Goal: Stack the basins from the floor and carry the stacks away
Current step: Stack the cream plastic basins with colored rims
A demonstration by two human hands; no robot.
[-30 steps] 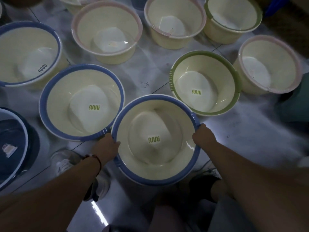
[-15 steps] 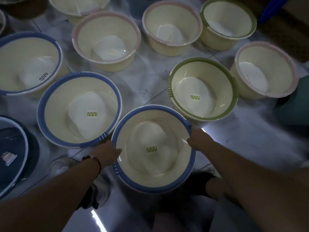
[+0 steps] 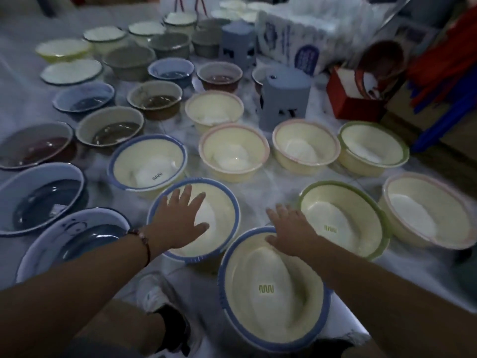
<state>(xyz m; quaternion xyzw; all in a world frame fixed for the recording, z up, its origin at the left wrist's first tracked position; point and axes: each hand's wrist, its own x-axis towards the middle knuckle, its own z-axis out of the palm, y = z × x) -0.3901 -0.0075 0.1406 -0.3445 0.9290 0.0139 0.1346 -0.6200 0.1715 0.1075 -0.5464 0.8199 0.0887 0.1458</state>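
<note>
The near basin, blue-rimmed and cream inside, sits lowest in view and tilts with its far rim raised. The right hand holds that far rim, thumb over the inner wall and fingers spread loosely past the edge; how firmly they curl beneath cannot be told. Just beyond the near basin and to its left lies its match, the second basin, level on the floor, their rims close to touching. The left hand hangs flat and wide over the second basin's bowl, fingers splayed, holding nothing. So the nesting target lies forward-left of the near basin, nearest the left hand. A green-rimmed basin sits just right of the near basin's far rim.
</note>
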